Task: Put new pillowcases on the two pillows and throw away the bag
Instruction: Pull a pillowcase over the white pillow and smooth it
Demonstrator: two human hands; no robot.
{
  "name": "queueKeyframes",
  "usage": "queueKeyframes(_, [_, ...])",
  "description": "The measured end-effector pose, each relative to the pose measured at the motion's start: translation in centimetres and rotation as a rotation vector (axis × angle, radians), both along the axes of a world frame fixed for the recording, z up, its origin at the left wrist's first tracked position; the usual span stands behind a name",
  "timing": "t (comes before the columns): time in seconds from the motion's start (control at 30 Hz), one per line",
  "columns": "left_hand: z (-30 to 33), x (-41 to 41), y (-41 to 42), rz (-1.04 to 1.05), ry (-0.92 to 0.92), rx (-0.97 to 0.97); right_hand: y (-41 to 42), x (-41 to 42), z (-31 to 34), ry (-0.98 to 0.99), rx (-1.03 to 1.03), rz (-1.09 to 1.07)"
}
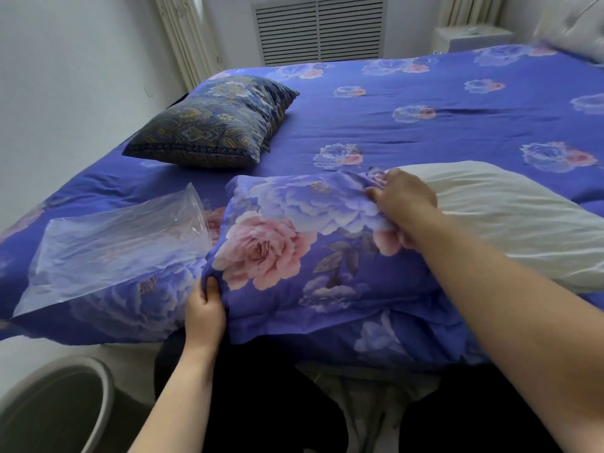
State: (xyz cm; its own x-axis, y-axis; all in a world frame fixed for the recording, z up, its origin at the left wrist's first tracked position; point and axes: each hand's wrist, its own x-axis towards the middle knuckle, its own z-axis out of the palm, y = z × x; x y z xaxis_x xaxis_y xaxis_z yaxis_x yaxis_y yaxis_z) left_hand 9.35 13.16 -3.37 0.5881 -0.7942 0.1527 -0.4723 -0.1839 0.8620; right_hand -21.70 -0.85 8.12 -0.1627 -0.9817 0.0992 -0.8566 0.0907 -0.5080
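Your left hand [206,308] pinches the near corner of the blue rose-print pillowcase [294,250]; your right hand [403,199] grips its bunched opening against the bare white pillow [510,220]. Work the opening evenly over both corners. The clear plastic bag [117,246] lies beside it.

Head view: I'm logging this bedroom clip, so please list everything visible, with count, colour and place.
bare pillow: one, white, right, partly inside the case
new pillowcase: one, blue floral, near bed edge
plastic bag: one, clear, left of the case
patterned pillow: one, dark blue-gold, far left
bedspread: one, blue floral, over the bed
bin: one, grey, floor at lower left
vent grille: one, white, back wall
left hand: pinches the case's edge
right hand: grips the case's opening
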Motion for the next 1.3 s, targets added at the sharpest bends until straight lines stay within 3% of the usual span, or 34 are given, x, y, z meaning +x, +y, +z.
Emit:
queueKeyframes(0.1, [0.3, 0.0, 1.5, -0.075, -0.038, -0.047, -0.5, -2.5, -0.4, 0.005, -0.129, -0.122])
queueKeyframes(0.27, [1.2, 0.8, 0.6, -0.160, 0.003, -0.037, -0.1, -2.1, -2.3, 0.145, -0.032, -0.083])
queueKeyframes(0.4, [6.7, 0.2, -2.3, -0.211, -0.208, -0.238, 0.7, -1.6, -2.7, 0.392, -0.087, -0.049])
queueKeyframes(0.53, [10.0, -3.0, -9.4, -0.460, -0.535, 0.030, 2.5, -1.5, -2.7, 0.385, 0.119, 0.011])
queueKeyframes(0.67, [10.4, -5.9, -16.0, -0.463, -0.736, 0.323, 4.4, -1.8, -1.7, 0.500, 0.174, 0.099])
queueKeyframes(0.8, [8.5, -7.3, -16.7, -0.464, -0.867, 0.381, 2.8, -2.6, 1.3, 0.431, 0.245, 0.109])
queueKeyframes(0.93, [6.4, -8.2, -14.4, -0.433, -0.909, 0.343, -3.4, -0.6, 2.8, 0.343, 0.159, 0.030])
queueKeyframes(1.03, [5.9, -7.8, -13.6, -0.407, -0.862, 0.186, -7.2, 1.4, 1.5, 0.351, 0.187, 0.097])
queueKeyframes(1.1, [5.7, -7.0, -13.4, -0.357, -0.654, -0.041, -8.2, 1.5, -0.2, 0.341, 0.296, 0.118])
queueKeyframes(1.17, [5.8, -5.3, -13.9, -0.166, -0.380, -0.245, -8.3, 1.4, -1.8, 0.382, 0.379, 0.099])
queueKeyframes(1.23, [6.4, -2.6, -15.5, 0.059, -0.171, -0.159, -8.0, 1.3, -2.4, 0.395, 0.385, 0.053])
queueKeyframes(1.3, [6.9, -0.3, -17.2, 0.096, -0.029, 0.142, -8.1, 0.8, -2.5, 0.340, 0.366, 0.008])
